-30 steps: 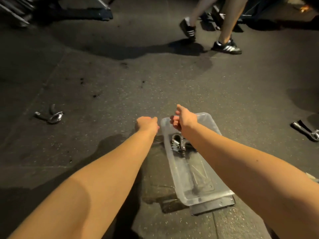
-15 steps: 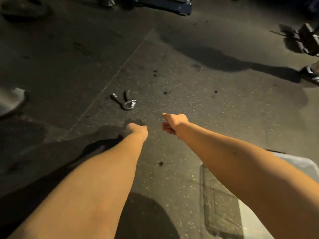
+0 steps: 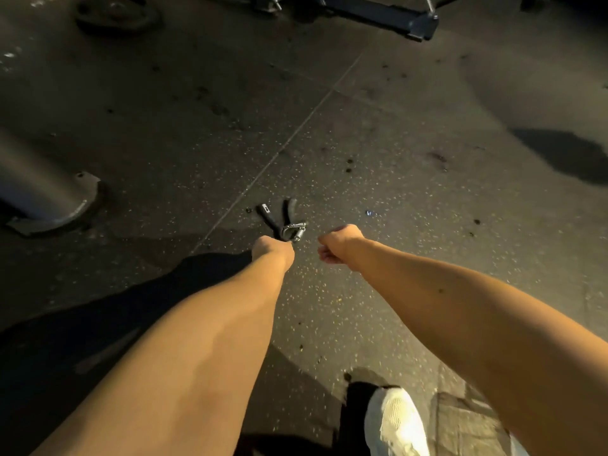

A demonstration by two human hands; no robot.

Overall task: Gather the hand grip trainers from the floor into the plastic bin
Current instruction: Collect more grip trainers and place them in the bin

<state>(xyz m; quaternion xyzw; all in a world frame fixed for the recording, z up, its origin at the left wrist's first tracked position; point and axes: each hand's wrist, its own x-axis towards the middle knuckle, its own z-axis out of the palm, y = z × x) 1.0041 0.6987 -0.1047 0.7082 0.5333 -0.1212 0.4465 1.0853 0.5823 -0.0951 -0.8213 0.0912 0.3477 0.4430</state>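
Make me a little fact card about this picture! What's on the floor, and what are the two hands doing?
thing to pick up: one hand grip trainer, black handles and a metal spring, lying on the floor
left hand: left hand is right at the trainer's spring end; its fingers are hidden, so I cannot tell if it touches
right hand: right hand is curled in a fist, holds nothing, and is apart from the trainer
also there: white shoe, metal post base
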